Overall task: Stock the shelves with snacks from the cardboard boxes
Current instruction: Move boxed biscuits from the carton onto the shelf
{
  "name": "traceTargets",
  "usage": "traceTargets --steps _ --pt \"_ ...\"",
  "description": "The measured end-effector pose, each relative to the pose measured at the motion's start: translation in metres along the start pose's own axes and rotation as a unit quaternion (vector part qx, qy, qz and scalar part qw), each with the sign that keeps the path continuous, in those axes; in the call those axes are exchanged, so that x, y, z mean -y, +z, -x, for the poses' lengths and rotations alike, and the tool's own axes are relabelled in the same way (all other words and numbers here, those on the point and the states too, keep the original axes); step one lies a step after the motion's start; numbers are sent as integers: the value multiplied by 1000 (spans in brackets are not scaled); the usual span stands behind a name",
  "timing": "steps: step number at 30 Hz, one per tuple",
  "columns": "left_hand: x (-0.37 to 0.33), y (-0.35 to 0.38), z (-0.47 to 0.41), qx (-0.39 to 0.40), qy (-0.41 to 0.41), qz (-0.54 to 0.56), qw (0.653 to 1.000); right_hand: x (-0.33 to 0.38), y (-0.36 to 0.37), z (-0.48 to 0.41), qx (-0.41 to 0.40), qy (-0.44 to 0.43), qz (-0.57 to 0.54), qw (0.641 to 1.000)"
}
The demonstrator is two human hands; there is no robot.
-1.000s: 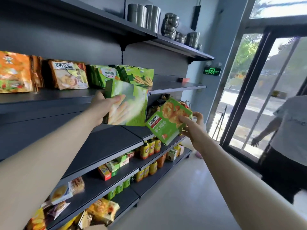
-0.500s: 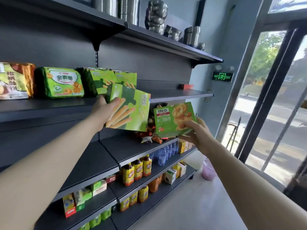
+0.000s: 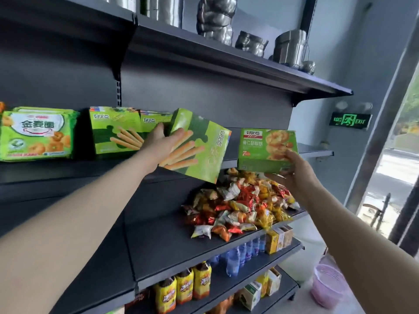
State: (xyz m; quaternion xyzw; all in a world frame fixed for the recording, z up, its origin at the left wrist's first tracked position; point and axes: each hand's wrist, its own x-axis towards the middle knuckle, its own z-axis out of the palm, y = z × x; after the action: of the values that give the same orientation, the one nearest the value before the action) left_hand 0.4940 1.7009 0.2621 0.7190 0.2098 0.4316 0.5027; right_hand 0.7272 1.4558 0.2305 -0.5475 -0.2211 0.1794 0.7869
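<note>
My left hand (image 3: pixel 163 143) grips a green box of biscuit sticks (image 3: pixel 201 148), tilted, at the front edge of the dark upper shelf (image 3: pixel 317 152). Two matching green stick boxes (image 3: pixel 115 130) stand on that shelf just left of it, beside a green cookie pack (image 3: pixel 37 133). My right hand (image 3: pixel 292 175) holds a smaller green cookie box (image 3: pixel 267 150) from below, upright, in front of the same shelf to the right. No cardboard box is in view.
A heap of wrapped snacks (image 3: pixel 240 207) lies on the shelf below. Lower shelves carry yellow drink cartons (image 3: pixel 186 288) and water bottles (image 3: pixel 235 257). Steel pots (image 3: pixel 290 48) stand on the top shelf. A pink basin (image 3: pixel 328 284) sits on the floor by the glass door.
The view has shifted right and closer to the shelf. Both hands have raised their boxes toward the upper shelf; the left box now sits next to the standing stick boxes.
</note>
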Motion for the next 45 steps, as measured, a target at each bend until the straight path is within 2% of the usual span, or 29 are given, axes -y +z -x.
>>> traceTargets --steps 3,9,16,21,25,28,31,34,36,38,40,41,42,45 --pt "-6 16 -54 -20 33 -17 999 8 5 -61 -1 -28 12 1000" --pt "-16 48 -136 -123 75 -72 987 0 15 -178 -23 -50 97 994" --pt "31 100 -202 -144 48 -72 986 -33 34 -306 24 -96 207 973" --pt "73 146 -229 -185 5 -76 980 -57 49 -401 26 -58 246 967" --pt "88 169 -244 -223 -24 -84 971 -77 62 -476 86 -34 285 954" --pt "94 175 -252 -241 -36 -113 963 -107 68 -553 147 -13 349 925" --pt "95 176 -255 -240 -46 -111 963 -147 75 -628 175 5 307 936" --pt "91 178 -254 -234 -26 -100 967 -118 74 -579 126 58 287 948" --pt "89 177 -253 -230 -14 -108 967 -97 73 -547 58 -6 323 945" --pt "87 179 -254 -227 12 -107 968 -80 75 -518 26 -174 332 927" --pt "84 183 -253 -220 34 -110 969 -66 83 -497 74 -291 281 912" --pt "84 184 -253 -223 41 -112 967 -62 92 -489 137 -295 267 907" --pt "83 185 -252 -234 48 -111 965 -59 101 -478 208 -278 271 898" --pt "76 183 -246 -270 67 -94 956 -54 126 -445 431 -130 281 848"
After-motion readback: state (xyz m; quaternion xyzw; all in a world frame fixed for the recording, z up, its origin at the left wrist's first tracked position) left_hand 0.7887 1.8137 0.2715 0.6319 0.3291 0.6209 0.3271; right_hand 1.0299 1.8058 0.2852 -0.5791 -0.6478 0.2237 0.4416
